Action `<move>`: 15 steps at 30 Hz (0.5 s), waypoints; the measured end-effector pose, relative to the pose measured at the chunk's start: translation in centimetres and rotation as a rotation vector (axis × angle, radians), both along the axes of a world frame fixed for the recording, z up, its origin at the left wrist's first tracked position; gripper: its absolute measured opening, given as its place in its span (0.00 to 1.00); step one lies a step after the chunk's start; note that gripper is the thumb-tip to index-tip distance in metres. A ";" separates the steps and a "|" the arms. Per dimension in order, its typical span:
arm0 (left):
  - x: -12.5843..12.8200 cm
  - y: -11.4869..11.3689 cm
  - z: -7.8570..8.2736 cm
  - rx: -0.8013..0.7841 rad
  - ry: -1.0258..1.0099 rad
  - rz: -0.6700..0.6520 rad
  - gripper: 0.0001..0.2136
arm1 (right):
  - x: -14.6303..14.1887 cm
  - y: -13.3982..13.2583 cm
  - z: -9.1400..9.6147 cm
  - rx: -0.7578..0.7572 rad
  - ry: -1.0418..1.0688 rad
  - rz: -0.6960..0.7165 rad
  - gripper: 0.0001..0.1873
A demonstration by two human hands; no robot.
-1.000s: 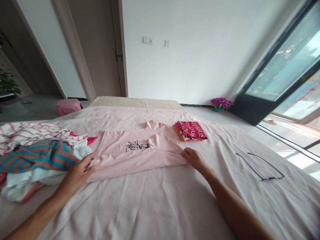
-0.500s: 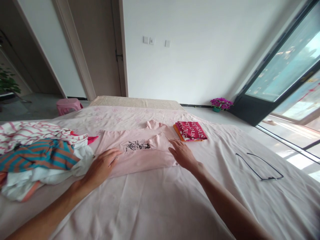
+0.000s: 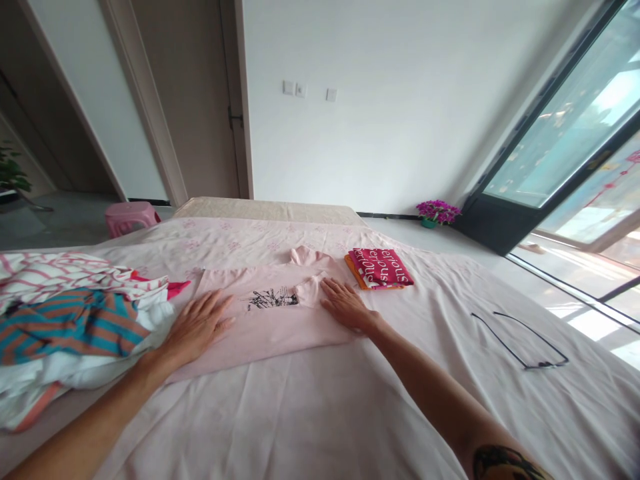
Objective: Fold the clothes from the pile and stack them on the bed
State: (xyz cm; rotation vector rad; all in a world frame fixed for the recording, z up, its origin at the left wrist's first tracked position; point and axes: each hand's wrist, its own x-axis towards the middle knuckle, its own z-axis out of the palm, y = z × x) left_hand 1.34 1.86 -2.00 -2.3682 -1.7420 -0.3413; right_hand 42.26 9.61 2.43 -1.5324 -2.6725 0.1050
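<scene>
A pink T-shirt with a black print lies partly folded on the bed, its sleeve turned in over the body near the print. My left hand rests flat on the shirt's left part, fingers spread. On the right part, beside the folded-in sleeve, my right hand lies flat with its fingers stretched out. Just beyond the right hand sits a stack of folded clothes, red with white lettering on top and orange beneath. Left of my left hand is a heap of loose clothes, striped and white.
A pair of glasses lies on the pale pink sheet at the right. Beyond the bed stand a pink stool on the left and a pot of purple flowers near the glass door.
My left hand has slid left and spread its fingers on the shirt. My right hand has moved left and now lies flatter on the cloth. The view has shifted slightly.
</scene>
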 end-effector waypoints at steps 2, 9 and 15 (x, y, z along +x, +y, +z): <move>-0.2 0.1 0.0 0.002 0.009 0.029 0.28 | -0.1 1.2 0.9 -0.004 0.014 -0.101 0.25; 0.3 0.0 -0.1 0.005 0.014 0.063 0.27 | -2.8 7.9 3.0 0.037 0.056 -0.289 0.22; 0.4 0.0 -0.3 0.031 -0.017 0.067 0.27 | -6.2 12.1 2.8 0.009 0.066 -0.337 0.22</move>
